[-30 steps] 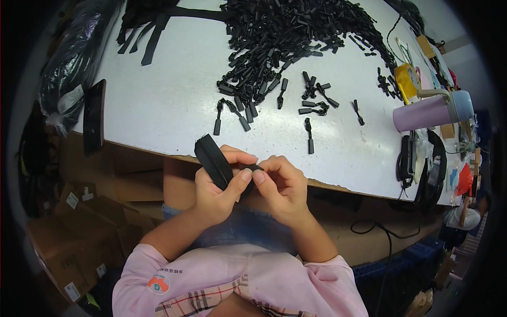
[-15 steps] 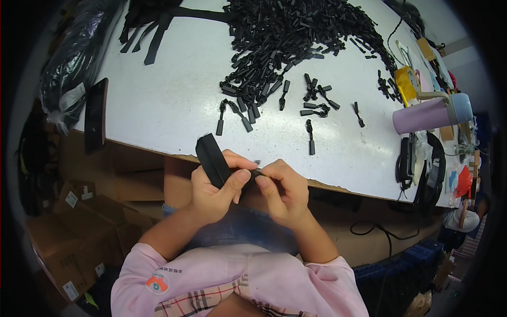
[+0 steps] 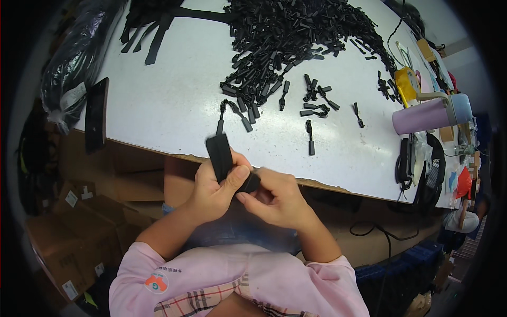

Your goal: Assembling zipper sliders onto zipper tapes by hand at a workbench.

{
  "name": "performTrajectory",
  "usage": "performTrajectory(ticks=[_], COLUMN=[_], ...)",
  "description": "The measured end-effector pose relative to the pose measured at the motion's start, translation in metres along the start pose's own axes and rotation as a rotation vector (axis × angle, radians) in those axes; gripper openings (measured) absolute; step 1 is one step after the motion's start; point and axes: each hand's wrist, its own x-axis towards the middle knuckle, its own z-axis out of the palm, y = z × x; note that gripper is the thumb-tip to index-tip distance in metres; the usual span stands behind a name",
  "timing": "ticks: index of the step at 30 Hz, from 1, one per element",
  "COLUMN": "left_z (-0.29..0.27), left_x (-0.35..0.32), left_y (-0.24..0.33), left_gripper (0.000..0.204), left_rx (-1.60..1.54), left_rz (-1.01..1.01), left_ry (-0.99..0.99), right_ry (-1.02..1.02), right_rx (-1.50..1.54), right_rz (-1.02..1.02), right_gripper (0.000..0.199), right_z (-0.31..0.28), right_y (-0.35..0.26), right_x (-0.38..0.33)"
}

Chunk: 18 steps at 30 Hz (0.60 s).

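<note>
A black zipper strip (image 3: 219,156) stands up out of my left hand (image 3: 214,191), which is closed on it with the thumb pressed across. Its lower part bends over toward my right hand (image 3: 280,196), whose thumb and fingers pinch the strip from the other side. Both hands meet just off the table's front edge, above my lap. Whether a slider sits between the fingertips is hidden. Beyond the strip's upper end, loose black zipper sliders with long pulls (image 3: 310,138) lie on the white table (image 3: 174,100).
A large heap of black zipper sliders (image 3: 285,42) covers the far middle. More black strips (image 3: 158,31) lie far left, near a dark phone-like slab (image 3: 95,116) and a plastic-wrapped bundle (image 3: 79,63). A purple bottle (image 3: 422,115) lies at right. Cardboard boxes (image 3: 79,238) stand below left.
The strip has swung a little to the right and more upright. My right hand has shifted slightly left and down, and a bent part of the strip now shows between the hands.
</note>
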Motion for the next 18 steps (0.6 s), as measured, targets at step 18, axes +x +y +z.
performTrajectory(ticks=[18], left_z=[0.003], left_x=[-0.001], left_y=[-0.009], left_gripper=[0.008], left_rx=[-0.030], left_rz=[0.206], left_ry=[0.046], right_ry=[0.280], right_rx=[0.180], right_rz=[-0.053], right_gripper=[0.002], right_z=[0.004], right_y=[-0.001], right_x=[0.005])
